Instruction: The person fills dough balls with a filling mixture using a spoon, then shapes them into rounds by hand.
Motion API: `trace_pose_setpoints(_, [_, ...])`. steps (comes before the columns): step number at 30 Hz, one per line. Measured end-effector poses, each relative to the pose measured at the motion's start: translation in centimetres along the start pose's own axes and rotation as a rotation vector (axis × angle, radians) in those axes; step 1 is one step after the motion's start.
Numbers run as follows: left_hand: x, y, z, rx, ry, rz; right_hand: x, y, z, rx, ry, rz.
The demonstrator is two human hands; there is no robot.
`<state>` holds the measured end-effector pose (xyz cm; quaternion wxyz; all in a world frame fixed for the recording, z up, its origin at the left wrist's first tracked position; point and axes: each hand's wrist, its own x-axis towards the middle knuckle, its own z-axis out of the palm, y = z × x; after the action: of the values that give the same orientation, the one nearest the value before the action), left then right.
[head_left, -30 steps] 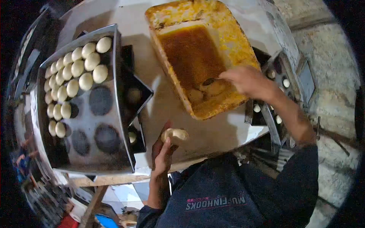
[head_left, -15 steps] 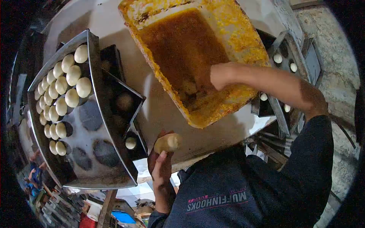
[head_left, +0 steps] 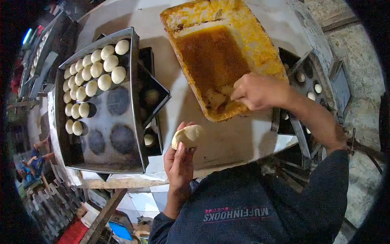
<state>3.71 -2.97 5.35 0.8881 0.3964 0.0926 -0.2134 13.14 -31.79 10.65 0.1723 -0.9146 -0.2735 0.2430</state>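
In my left hand [head_left: 178, 162], fingers and thumb are closed on a pale piece of dough [head_left: 190, 136], held up above the table's front part. My right hand [head_left: 256, 91] is curled shut over the near end of a deep rectangular pan [head_left: 195, 91]. Something pale reaches from my right fingers into the pan, but I cannot make out what it is. Brown filling [head_left: 211, 53] covers the pan's floor, with yellow smears along its walls. Left of the pan, a metal baking tray [head_left: 103, 134] holds several round dough balls [head_left: 105, 82] in rows.
More dark trays [head_left: 152, 97] are stacked askew under the baking tray. On the right, another stack of trays [head_left: 300, 110] holds a few dough balls. Everything stands on a pale table [head_left: 227, 146]. A person [head_left: 34, 164] is at the far left.
The view has shifted, so the trays and pan sit further right. My left hand has raised the dough and turned it. My right hand has moved toward the pan's near right side.
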Motion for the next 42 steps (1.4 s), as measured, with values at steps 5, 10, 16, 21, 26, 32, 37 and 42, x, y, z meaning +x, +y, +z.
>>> trace_pose_setpoints(5, [-1.4,0.3,-0.4,0.025,0.024,0.046,-1.3,-0.9,-2.9,0.079,-0.037,-0.021])
trace_pose_setpoints(10, [-1.5,0.0,0.4,-0.001,0.027,0.022,-4.1,-2.0,-3.9,0.441,-0.039,0.188])
trace_pose_setpoints(16, [-1.0,-0.3,2.4,-0.270,-0.042,-0.209,-6.1,-7.2,4.2,0.467,0.352,0.026])
trace_pose_setpoints(21, [-1.0,-2.1,1.6,-0.166,0.123,-0.187,-4.3,-7.4,16.7,-0.010,0.775,-0.049])
trace_pose_setpoints(26, [-0.9,-5.7,-3.8,-0.126,0.326,-0.166,-3.0,-3.2,24.5,-0.054,0.779,0.074])
trace_pose_setpoints(32, [-3.2,-4.7,-1.0,-0.184,0.216,0.075,-2.5,-0.3,24.8,0.151,0.729,0.286])
trace_pose_setpoints(37, [-5.9,-8.1,2.5,-0.165,0.112,0.135,-5.4,-11.0,19.3,1.431,0.819,0.056])
trace_pose_setpoints(42, [-8.5,-15.7,4.2,0.922,-0.108,0.782,-11.3,-14.5,16.9,0.803,1.104,-0.077])
